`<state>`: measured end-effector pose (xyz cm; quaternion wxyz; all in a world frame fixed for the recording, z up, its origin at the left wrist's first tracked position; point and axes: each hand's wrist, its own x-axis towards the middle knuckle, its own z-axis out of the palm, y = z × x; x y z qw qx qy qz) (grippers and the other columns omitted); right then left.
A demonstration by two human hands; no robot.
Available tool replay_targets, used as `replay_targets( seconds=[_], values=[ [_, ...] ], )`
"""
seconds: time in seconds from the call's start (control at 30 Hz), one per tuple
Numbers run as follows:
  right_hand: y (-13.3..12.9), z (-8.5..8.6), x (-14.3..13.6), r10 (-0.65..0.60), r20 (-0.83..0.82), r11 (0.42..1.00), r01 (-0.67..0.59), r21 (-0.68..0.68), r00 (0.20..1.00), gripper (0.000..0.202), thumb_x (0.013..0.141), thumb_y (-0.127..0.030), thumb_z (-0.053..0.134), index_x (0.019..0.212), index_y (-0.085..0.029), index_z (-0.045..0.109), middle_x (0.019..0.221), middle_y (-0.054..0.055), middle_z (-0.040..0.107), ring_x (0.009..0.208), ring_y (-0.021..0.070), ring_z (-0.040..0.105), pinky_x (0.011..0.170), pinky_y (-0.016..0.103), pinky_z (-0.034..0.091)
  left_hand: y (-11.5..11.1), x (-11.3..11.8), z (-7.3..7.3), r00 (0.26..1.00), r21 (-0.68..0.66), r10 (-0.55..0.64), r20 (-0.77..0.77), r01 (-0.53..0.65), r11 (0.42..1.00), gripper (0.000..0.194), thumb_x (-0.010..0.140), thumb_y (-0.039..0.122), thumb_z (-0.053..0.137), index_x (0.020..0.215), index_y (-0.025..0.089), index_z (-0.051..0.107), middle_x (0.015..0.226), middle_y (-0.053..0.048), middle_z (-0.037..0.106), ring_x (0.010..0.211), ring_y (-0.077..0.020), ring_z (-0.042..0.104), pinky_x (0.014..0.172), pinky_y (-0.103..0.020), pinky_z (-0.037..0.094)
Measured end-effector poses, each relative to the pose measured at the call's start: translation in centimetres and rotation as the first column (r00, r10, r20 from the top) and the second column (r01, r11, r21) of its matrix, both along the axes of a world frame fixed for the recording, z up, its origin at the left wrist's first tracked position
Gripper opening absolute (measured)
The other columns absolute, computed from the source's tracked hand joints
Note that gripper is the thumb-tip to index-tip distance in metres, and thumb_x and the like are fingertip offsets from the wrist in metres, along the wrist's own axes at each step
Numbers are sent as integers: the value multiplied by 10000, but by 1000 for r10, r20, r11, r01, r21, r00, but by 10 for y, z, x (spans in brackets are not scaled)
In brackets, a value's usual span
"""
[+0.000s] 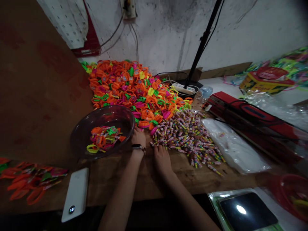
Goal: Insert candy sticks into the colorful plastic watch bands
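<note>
A big heap of plastic toy watches point(125, 85), mostly orange with some green, yellow and pink, lies against the wall. My left hand point(139, 137), with a dark band on its wrist, reaches to the heap's near edge beside a dark translucent bowl point(83, 134). Its fingertips are largely hidden among the watches. To the right lies a pile of small printed sticks point(185, 133) with coloured ends. My right hand point(162, 157) rests at that pile's left edge, fingers curled down by a few sticks; what they hold is hidden. Inside the bowl are several watches point(106, 138) and sticks.
A cardboard sheet point(43, 80) stands at left, with more watches point(31, 181) below it. A white power bank point(76, 192) lies near the front edge. At right are plastic bags point(237, 146), a red sealing machine point(252, 118), a scale point(247, 211) and a red bowl point(284, 192).
</note>
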<state>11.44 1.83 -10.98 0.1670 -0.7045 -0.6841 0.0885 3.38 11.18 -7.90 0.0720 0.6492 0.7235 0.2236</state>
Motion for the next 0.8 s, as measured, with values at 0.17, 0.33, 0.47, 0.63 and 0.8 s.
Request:
replay_targets(
  seconds=[0.17, 0.33, 0.47, 0.63, 0.8],
  values=[
    [3, 0, -4, -18, -73, 998, 22, 58, 997, 219, 886, -127, 413, 970, -132, 615, 944, 180, 600, 882, 291, 552, 751, 414, 438, 15, 1, -23, 994, 94, -49, 98, 40, 995, 276, 883, 213, 453, 1115, 96, 548, 1220, -243, 461, 1104, -350, 515, 892, -528, 422],
    [9, -10, -5, -18, -279, 990, 57, 132, 960, 193, 863, -111, 402, 856, -132, 594, 973, 184, 591, 900, 271, 560, 786, 418, 455, -7, -21, -23, 951, 193, -205, 233, 161, 968, 514, 713, 89, 648, 1195, 187, 498, 1279, -125, 442, 1226, -249, 456, 1033, -422, 382],
    [1, -9, 11, 26, -477, 977, 78, 198, 879, 201, 879, -158, 382, 1019, -150, 525, 1021, 134, 598, 899, 200, 592, 782, 339, 490, -33, -39, -16, 852, 126, -341, 396, 317, 940, 463, 650, 118, 724, 1085, 161, 572, 1223, -114, 525, 1160, -248, 514, 1016, -423, 409],
    [-11, 14, 30, 187, -837, 980, -43, 192, 515, 158, 886, -310, 446, 957, -193, 524, 884, 48, 632, 836, 161, 610, 763, 291, 499, -64, -45, 2, 726, 62, -558, 402, 586, 808, 410, 800, 126, 561, 1199, 214, 517, 1165, -70, 559, 1110, -195, 534, 995, -395, 426],
    [-16, 29, 33, 184, -907, 983, -89, 162, 379, 197, 825, -378, 558, 898, -195, 550, 871, 40, 624, 842, 168, 602, 787, 302, 486, -78, -44, 13, 675, 38, -651, 347, 684, 729, 412, 795, 45, 441, 1172, 203, 490, 1180, -78, 479, 1142, -187, 478, 1028, -392, 397]
  ],
)
